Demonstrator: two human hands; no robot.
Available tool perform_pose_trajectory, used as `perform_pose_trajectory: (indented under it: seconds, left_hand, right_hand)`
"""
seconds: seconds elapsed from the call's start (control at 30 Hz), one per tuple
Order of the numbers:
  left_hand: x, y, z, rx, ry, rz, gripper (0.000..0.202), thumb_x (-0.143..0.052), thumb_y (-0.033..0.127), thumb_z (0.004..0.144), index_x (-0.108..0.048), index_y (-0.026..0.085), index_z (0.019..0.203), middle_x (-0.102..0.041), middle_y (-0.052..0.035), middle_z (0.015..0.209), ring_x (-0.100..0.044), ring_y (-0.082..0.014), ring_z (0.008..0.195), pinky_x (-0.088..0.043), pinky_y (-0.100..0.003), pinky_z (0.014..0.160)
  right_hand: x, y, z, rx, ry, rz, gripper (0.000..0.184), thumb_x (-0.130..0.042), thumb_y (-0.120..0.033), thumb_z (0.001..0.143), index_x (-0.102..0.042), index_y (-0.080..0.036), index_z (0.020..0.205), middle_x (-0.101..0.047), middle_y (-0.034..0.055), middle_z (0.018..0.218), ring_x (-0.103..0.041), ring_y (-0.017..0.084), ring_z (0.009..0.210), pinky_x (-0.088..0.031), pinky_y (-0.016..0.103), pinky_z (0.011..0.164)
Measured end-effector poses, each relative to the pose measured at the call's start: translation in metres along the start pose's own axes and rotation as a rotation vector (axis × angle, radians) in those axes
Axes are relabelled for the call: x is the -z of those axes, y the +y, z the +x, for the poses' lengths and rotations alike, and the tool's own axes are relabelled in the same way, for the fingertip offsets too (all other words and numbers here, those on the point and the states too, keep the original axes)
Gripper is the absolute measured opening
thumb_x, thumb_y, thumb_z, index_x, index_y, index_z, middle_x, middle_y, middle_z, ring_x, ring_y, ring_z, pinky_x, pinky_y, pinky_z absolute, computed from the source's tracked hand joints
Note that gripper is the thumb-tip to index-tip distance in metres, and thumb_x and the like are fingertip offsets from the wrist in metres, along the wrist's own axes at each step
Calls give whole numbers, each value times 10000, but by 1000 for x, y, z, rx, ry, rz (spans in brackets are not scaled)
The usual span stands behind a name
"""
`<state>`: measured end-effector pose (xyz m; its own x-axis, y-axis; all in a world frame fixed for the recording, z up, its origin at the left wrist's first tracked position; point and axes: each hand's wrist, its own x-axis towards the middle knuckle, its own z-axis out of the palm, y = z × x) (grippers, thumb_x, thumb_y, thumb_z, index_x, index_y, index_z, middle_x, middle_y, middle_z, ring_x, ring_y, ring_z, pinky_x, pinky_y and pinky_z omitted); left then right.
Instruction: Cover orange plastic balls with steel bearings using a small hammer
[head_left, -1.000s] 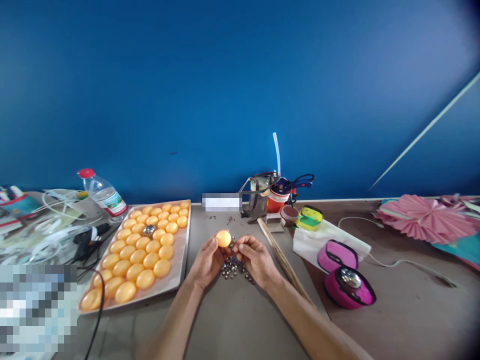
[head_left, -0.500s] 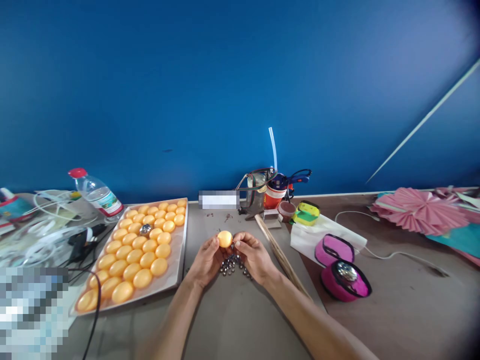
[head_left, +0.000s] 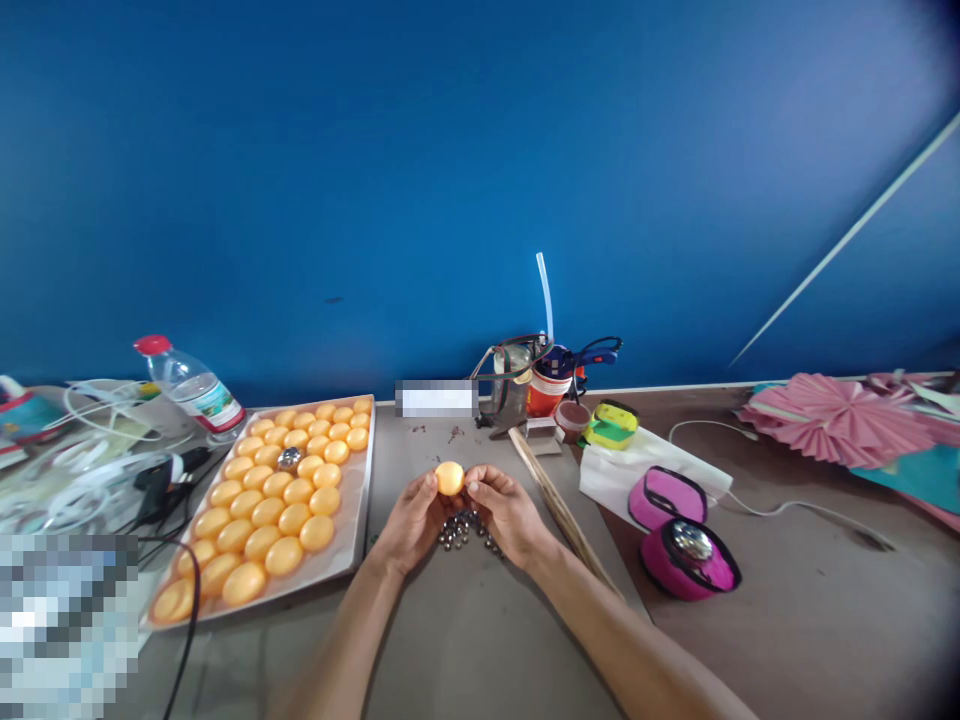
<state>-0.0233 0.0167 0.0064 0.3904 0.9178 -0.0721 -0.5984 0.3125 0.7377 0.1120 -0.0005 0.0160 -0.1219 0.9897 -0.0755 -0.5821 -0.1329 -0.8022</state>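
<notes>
An orange ping-pong ball (head_left: 450, 478) is held up between my two hands, over the grey table. The fingers of my left hand (head_left: 412, 518) are closed round its left side. My right hand (head_left: 506, 512) is pinched, thumb and forefinger at the ball's right side; whether something small is also between them is hidden. Below my hands lies a pile of small shiny metal balls (head_left: 459, 530), partly covered by the fingers. On the left, a white tray (head_left: 361, 530) carries rows of similar orange balls, with one silvery ball (head_left: 289, 458) among them.
A water bottle (head_left: 196, 390) leans behind the tray, beside tangled cables (head_left: 97, 480). Thin wooden sticks (head_left: 559, 505) lie right of my right hand. An orange cup (head_left: 549, 393) with tools stands behind. Pink bands (head_left: 679, 545) and folded pink paper (head_left: 840, 420) lie to the right.
My right fingertips have come slightly closer against the ball's right side. Otherwise the hands and the ball stay in nearly the same place.
</notes>
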Motion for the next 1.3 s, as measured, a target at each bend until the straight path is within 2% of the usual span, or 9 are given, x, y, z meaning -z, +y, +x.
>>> perform_pose_trajectory:
  seconds: [0.3, 0.57, 1.0, 1.17, 1.3]
  left_hand:
    - [-3, 1, -1, -4, 0, 20, 289, -634, 405, 758, -679, 123, 804, -653, -56, 761, -566, -142, 679, -436, -283, 696]
    - [-6, 2, -1, 4, 5, 33, 315, -635, 429, 749, -669, 119, 793, -659, -71, 776, -598, -196, 792, -452, -313, 750]
    - [-2, 3, -2, 17, -17, 65, 322, -621, 430, 761, -659, 117, 828, -657, -83, 784, -599, -211, 808, -432, -291, 690]
    - [-2, 4, -3, 21, -40, 81, 341, -617, 434, 763, -664, 108, 847, -660, -92, 793, -603, -217, 810, -435, -314, 736]
    - [-3, 5, -4, 25, -60, 111, 348, -588, 435, 787, -654, 104, 870, -659, -90, 793, -602, -208, 789, -433, -301, 703]
  right_hand:
    - [0, -1, -1, -24, -7, 4, 229, -769, -338, 597, -616, -180, 658, -539, -34, 577, -466, 100, 569, -342, 230, 584]
    - [0, -1, -1, -36, -13, -8, 240, -771, -347, 590, -618, -179, 667, -553, -30, 586, -480, 104, 573, -347, 230, 576]
    - [-1, 1, -1, -63, -16, 41, 224, -774, -319, 602, -613, -176, 663, -542, -36, 578, -472, 97, 568, -334, 227, 579]
    - [2, 3, 0, -72, -23, 61, 210, -770, -303, 607, -614, -183, 678, -544, -40, 585, -463, 94, 556, -340, 227, 583]
    - [4, 2, 0, -87, -52, 58, 225, -774, -309, 601, -604, -181, 675, -538, -43, 574, -457, 92, 550, -341, 226, 583]
